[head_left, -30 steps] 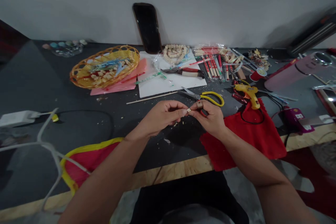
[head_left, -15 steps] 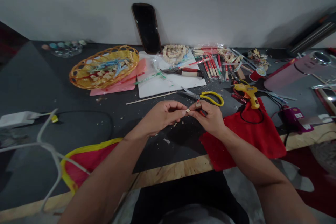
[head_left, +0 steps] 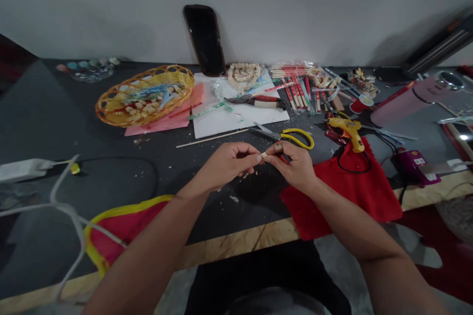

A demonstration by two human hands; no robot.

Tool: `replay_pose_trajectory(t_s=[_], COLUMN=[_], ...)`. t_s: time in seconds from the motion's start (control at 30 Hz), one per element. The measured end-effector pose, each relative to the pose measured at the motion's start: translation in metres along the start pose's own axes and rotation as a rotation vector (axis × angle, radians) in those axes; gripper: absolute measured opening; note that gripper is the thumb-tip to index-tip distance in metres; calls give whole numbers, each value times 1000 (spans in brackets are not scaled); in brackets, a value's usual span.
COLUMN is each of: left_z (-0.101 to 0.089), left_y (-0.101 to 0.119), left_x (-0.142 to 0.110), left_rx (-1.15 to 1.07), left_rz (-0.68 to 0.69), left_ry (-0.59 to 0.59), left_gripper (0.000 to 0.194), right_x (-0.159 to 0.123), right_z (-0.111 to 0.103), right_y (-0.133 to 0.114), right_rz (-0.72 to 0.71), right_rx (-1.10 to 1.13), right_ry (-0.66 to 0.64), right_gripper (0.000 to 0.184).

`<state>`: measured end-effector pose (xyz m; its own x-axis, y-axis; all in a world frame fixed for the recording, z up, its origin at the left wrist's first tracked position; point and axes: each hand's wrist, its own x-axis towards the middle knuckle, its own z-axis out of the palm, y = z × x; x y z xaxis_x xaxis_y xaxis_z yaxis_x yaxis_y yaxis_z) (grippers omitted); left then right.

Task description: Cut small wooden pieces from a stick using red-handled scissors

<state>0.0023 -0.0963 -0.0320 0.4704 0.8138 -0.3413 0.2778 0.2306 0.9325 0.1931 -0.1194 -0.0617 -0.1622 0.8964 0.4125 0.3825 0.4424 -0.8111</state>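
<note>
Both hands meet above the dark table [head_left: 55,123] near its front edge. My left hand [head_left: 231,163] is closed in a pinch on a small pale wooden piece [head_left: 263,155] at its fingertips. My right hand [head_left: 295,166] is closed too, its fingers around a small tool with a red part [head_left: 284,158] that touches the same piece. Pale crumbs [head_left: 247,175] lie on the table right below the hands. Yellow-handled scissors [head_left: 293,137] lie just beyond my right hand.
A yellow wicker basket [head_left: 111,103] with small pieces stands at back left. A white board [head_left: 236,118], a phone [head_left: 204,39] leaning on the wall, packs of red sticks [head_left: 295,91], a yellow glue gun [head_left: 349,130], a red cloth [head_left: 354,187] and white cables [head_left: 62,192] surround the hands.
The hands have stayed together with the small piece between them. The view has shifted very slightly; nothing else has moved.
</note>
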Motion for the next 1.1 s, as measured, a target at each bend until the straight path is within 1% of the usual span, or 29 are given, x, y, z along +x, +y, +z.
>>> replay_pose_trajectory(t_s=[0.3,0.6,0.8,0.93,1.1], left_z=[2,2,0,-2,-2], left_y=[7,4,1,-1,-4], left_x=[-3,-1,-1,1,2], left_rx=[55,86,87,106,118], left_rz=[-7,51,86,130,142], left_ry=[37,42,20,10,20], left_gripper=[24,26,30,27,24], right_x=[-1,0,0,1,0], right_z=[1,1,0,-1,-1], right_y=[2,1,2,2,2], right_rz=[-12,-14,-32,-34,-28], right_rx=[33,19,9,8,-1], right_ry=[7,6,16,13,8], right_gripper=[5,6,7,5,7])
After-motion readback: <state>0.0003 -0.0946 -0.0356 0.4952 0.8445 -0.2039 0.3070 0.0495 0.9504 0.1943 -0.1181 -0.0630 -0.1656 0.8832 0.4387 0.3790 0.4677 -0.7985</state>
